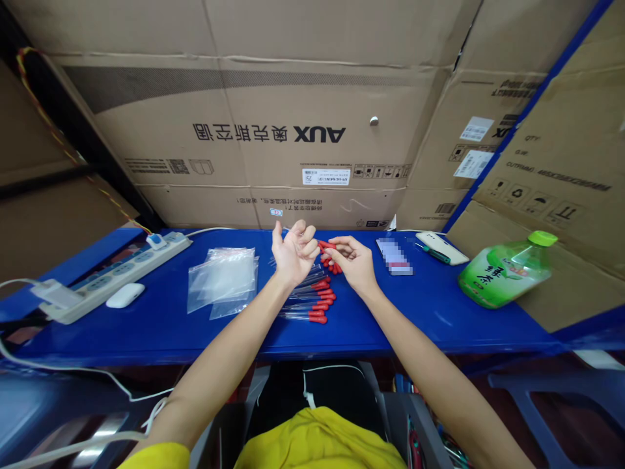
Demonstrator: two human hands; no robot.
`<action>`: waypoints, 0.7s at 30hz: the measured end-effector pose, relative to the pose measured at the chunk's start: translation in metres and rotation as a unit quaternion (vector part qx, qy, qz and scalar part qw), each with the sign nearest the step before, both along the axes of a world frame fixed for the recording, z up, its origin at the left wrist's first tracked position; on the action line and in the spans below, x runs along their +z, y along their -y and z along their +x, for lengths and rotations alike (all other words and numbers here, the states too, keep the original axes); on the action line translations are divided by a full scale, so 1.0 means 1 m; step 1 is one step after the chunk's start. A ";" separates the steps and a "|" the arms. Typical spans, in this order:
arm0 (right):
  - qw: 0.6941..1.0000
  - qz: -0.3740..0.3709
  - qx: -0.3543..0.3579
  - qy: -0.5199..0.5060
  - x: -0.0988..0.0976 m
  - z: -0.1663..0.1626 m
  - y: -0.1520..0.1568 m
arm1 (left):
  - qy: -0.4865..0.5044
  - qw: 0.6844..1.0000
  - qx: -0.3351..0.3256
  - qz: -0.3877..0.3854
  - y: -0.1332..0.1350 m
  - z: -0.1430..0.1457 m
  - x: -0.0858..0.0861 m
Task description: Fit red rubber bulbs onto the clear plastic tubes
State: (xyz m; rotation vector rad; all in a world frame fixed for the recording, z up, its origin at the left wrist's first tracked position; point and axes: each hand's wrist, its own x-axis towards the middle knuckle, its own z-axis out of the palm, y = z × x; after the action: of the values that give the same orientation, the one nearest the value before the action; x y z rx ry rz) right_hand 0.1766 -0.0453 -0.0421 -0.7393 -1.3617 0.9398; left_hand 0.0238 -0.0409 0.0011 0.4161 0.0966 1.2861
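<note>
My left hand [295,253] is raised over the table with its palm up and its fingers curled around glass droppers, whose clear tubes show faintly behind the thumb. Their red rubber bulbs [326,245] stick out to the right, where my right hand [352,262] pinches them between thumb and fingers. How many droppers are held is hidden. Below the hands lies a row of loose droppers [317,306], red bulbs to the right and tubes to the left. More red bulbs show just under my right hand. Clear plastic bags [222,280] are stacked left of my left forearm.
On the left are a white power strip [122,273] and a white earphone case [125,296]. To the right lie a phone [394,256], a green screwdriver [433,251], a white case-like object [452,247] and a tilted green drink bottle [508,270]. Cardboard [273,98] walls the blue table [161,332].
</note>
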 end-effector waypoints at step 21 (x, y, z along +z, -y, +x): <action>0.999 -0.015 -0.006 -0.040 0.000 -0.005 0.002 | 0.025 1.000 0.008 -0.006 -0.003 0.003 -0.009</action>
State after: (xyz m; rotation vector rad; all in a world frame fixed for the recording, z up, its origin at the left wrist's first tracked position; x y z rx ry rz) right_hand 0.1715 -0.0475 -0.0423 -0.7249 -1.2742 0.9721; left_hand 0.0270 -0.0374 -0.0084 0.3720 0.0652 1.3102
